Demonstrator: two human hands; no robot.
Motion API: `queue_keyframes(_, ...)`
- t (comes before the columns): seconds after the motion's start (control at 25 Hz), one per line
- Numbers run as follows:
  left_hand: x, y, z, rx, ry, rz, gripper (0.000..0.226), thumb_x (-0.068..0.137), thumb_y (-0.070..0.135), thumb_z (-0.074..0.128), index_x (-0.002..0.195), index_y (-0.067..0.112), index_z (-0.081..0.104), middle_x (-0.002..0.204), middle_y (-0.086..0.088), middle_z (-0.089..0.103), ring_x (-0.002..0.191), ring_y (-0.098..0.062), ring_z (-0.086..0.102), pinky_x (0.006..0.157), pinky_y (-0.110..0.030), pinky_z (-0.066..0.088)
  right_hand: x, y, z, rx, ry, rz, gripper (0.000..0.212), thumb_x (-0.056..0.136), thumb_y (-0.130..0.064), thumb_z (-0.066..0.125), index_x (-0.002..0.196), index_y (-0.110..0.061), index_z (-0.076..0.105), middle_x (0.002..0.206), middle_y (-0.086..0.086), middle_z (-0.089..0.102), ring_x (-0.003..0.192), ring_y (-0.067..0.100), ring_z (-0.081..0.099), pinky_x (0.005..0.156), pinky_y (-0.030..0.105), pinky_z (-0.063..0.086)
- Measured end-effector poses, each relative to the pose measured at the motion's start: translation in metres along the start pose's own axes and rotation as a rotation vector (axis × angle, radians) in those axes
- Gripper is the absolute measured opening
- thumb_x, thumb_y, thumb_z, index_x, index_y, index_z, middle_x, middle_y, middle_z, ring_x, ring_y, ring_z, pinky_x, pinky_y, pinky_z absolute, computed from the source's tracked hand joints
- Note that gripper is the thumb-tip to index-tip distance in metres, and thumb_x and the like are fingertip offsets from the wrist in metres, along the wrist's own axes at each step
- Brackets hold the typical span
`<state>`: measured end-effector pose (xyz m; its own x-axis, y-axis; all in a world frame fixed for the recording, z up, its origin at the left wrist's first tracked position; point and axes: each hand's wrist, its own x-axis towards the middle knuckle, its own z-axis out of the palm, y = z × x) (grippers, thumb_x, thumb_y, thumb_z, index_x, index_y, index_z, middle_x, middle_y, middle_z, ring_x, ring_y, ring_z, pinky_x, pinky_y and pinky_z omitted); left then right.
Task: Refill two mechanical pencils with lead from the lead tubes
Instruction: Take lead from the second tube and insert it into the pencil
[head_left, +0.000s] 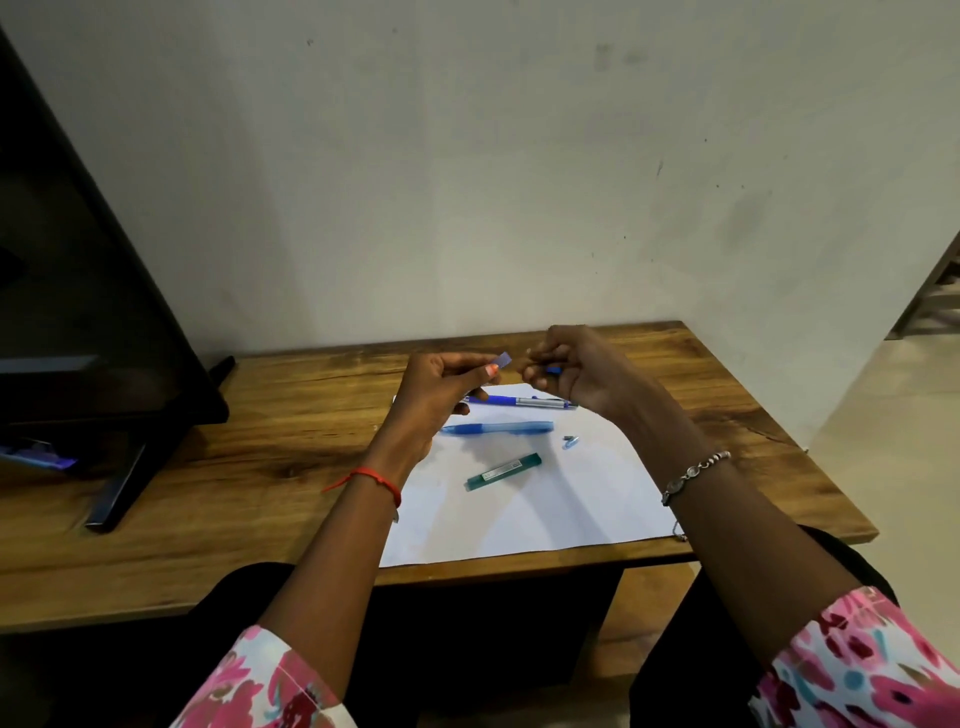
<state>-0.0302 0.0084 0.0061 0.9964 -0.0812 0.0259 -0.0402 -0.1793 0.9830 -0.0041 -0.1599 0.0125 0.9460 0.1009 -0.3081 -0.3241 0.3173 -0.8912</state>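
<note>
Presently held: blue tube (503, 359), pinched between thumb and fingers of the left grip (441, 384), raised above the bench (260, 441); whether its end is open cannot be told. Right grip (576, 369): curled round a small blue cap (553, 370), just beside the tube.

Lying on the paper (545, 514): dark pencil (519, 401), light pencil (496, 427), green tube (503, 472), one small loose part (570, 442), each apart from the others.

Risks, judged:
- Tube tipped too far: leads spill across the paper or off the bench.
- Leads pinched hard: they snap.
- Cap, being small: may slip from the curled fingers.
- Loose part: may roll if a forearm brushes it.
</note>
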Motion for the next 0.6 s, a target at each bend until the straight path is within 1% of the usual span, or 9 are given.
queue_keyframes(0.04,0.000,0.000,0.000,0.031,0.012,0.016,0.020,0.082,0.017,0.065,0.102,0.014,0.070,0.072,0.008,0.066,0.051,0.001,0.055,0.051,-0.017,0.043,-0.001,0.002,0.002,-0.031,-0.047,0.052,0.019,0.084,-0.001,0.045,0.071,0.002,0.058,0.070,0.016,0.060,0.052,0.018,0.057,0.046,0.020,0.050)
queue_keyframes(0.12,0.001,0.001,0.000,0.099,0.028,0.044,0.020,0.083,0.015,0.063,0.103,0.015,0.070,0.075,0.006,0.065,0.056,-0.004,0.052,0.053,-0.017,0.039,-0.003,0.004,0.005,-0.064,-0.114,0.080,0.018,0.087,0.001,0.050,0.075,0.003,0.062,0.069,0.014,0.064,0.054,0.016,0.061,0.050,0.018,0.053)
queue_keyframes(0.24,0.002,0.001,0.000,0.189,0.034,0.107,0.023,0.084,0.010,0.062,0.106,0.007,0.068,0.086,-0.001,0.065,0.066,-0.003,0.054,0.049,-0.004,0.039,-0.002,0.004,0.004,-0.031,-0.148,0.094,0.013,0.088,0.005,0.051,0.082,0.006,0.063,0.067,0.012,0.070,0.056,0.014,0.067,0.057,0.018,0.057)
queue_keyframes(0.32,0.003,-0.001,-0.001,0.280,0.050,0.182,0.023,0.083,0.009,0.064,0.104,0.006,0.069,0.093,-0.005,0.067,0.078,-0.007,0.058,0.057,-0.001,0.041,0.002,0.007,0.003,-0.001,-0.155,0.140,0.012,0.088,0.007,0.050,0.092,0.009,0.061,0.069,0.014,0.072,0.060,0.017,0.070,0.061,0.021,0.059)
queue_keyframes(0.36,0.003,-0.002,-0.001,0.336,0.070,0.218,0.022,0.081,0.010,0.065,0.103,0.006,0.069,0.095,-0.005,0.068,0.082,-0.009,0.059,0.064,-0.003,0.044,0.003,0.009,0.003,0.012,-0.147,0.164,0.012,0.088,0.008,0.049,0.094,0.010,0.059,0.070,0.016,0.072,0.061,0.018,0.070,0.062,0.022,0.059)
queue_keyframes(0.44,0.005,-0.006,-0.002,0.443,0.124,0.276,0.021,0.080,0.013,0.068,0.099,0.009,0.071,0.096,-0.005,0.071,0.087,-0.013,0.062,0.077,-0.020,0.051,0.005,0.012,0.003,0.033,-0.130,0.201,0.012,0.089,0.009,0.046,0.092,0.011,0.058,0.067,0.017,0.071,0.060,0.020,0.071,0.060,0.024,0.059)
queue_keyframes(0.48,0.007,-0.007,-0.002,0.492,0.146,0.305,0.019,0.079,0.015,0.068,0.097,0.010,0.072,0.097,-0.005,0.072,0.089,-0.016,0.064,0.080,-0.028,0.052,0.005,0.013,0.003,0.048,-0.128,0.217,0.014,0.089,0.010,0.044,0.090,0.011,0.058,0.066,0.017,0.071,0.059,0.021,0.071,0.060,0.024,0.059)
queue_keyframes(0.52,0.007,-0.008,-0.002,0.539,0.160,0.334,0.017,0.079,0.016,0.068,0.095,0.012,0.073,0.097,-0.005,0.073,0.091,-0.018,0.065,0.082,-0.031,0.052,0.004,0.014,0.004,0.067,-0.130,0.232,0.016,0.090,0.011,0.043,0.088,0.011,0.058,0.065,0.018,0.071,0.058,0.021,0.070,0.060,0.025,0.059)
queue_keyframes(0.6,0.007,-0.007,-0.001,0.619,0.164,0.397,0.015,0.081,0.014,0.065,0.094,0.012,0.073,0.099,-0.005,0.073,0.094,-0.019,0.064,0.081,-0.029,0.050,0.003,0.015,0.006,0.108,-0.137,0.257,0.019,0.091,0.011,0.040,0.088,0.011,0.059,0.067,0.018,0.071,0.059,0.023,0.071,0.061,0.026,0.058)
